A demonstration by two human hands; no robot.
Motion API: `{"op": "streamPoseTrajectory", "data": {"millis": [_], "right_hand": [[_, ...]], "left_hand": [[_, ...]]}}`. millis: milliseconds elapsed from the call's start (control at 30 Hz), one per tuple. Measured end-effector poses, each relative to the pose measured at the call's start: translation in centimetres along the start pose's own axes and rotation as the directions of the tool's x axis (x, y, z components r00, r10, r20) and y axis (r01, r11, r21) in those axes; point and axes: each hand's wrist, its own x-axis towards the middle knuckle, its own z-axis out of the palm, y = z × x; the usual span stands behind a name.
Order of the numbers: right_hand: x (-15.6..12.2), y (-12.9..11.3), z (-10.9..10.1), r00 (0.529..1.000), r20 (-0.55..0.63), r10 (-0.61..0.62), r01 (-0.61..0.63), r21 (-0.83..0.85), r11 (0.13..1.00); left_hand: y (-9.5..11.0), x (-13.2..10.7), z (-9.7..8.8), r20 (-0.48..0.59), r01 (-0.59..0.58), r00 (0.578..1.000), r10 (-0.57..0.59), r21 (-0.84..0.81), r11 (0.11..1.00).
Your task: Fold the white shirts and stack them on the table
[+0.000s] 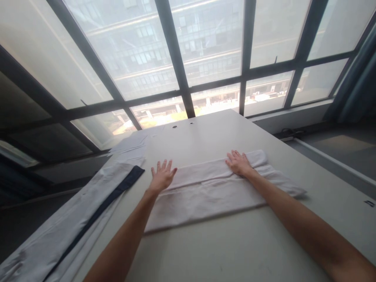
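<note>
A light grey-white piece of cloth [205, 199], folded into a long flat shape, lies across the table [205, 250]. Its two long edges meet along a seam down the middle. At its left end, my left hand [163, 177] rests flat with the fingers spread. My right hand [238, 163] presses on the far part towards the right end, fingers outstretched, palm down. Neither hand grips anything. The right end of the cloth looks uneven, with a point sticking out past my forearm. What kind of garment or fabric it is, I cannot tell.
More pale cloth [76, 211] with a dark navy strip [117, 192] lies along the table's left edge. Papers or thin sheets [129, 143] are at the far left. Large windows [211, 47] stand behind the table. A dark curtain [355, 78] hangs at right.
</note>
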Motion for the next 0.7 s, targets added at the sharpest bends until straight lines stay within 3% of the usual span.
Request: {"op": "streamPoseTrajectory", "data": {"millis": [133,233,300,367,467,700], "right_hand": [[-0.1,0.0,-0.2,1.0,-0.001,0.001,-0.001,-0.001,1.0],[-0.2,-0.1,-0.3,1.0,-0.011,0.003,-0.003,-0.006,1.0],[-0.3,-0.1,-0.5,1.0,-0.016,-0.001,0.001,-0.011,1.0],[-0.4,-0.1,-0.7,1.0,-0.014,-0.003,0.003,-0.014,1.0],[-0.4,-0.2,-0.9,1.0,-0.012,0.003,-0.004,-0.017,1.0],[-0.8,0.0,-1.1,0.999,-0.026,0.024,-0.024,-0.01,1.0]], "left_hand": [[10.2,0.1,-1.3,-0.028,-0.289,0.957,0.288,-0.157,0.944],[16.9,-0.6,-0.1,-0.015,-0.44,0.893,0.45,-0.239,0.865],[19.6,-1.2,1.2,-0.032,-0.498,0.861,0.507,-0.251,0.83],[20.8,-1.6,2.5,-0.055,-0.528,0.845,0.532,-0.24,0.814],[21.0,-1.8,3.7,-0.091,-0.551,0.833,0.546,-0.22,0.805],[20.8,-1.9,3.5,-0.112,-0.56,0.828,0.55,-0.215,0.8]]}}
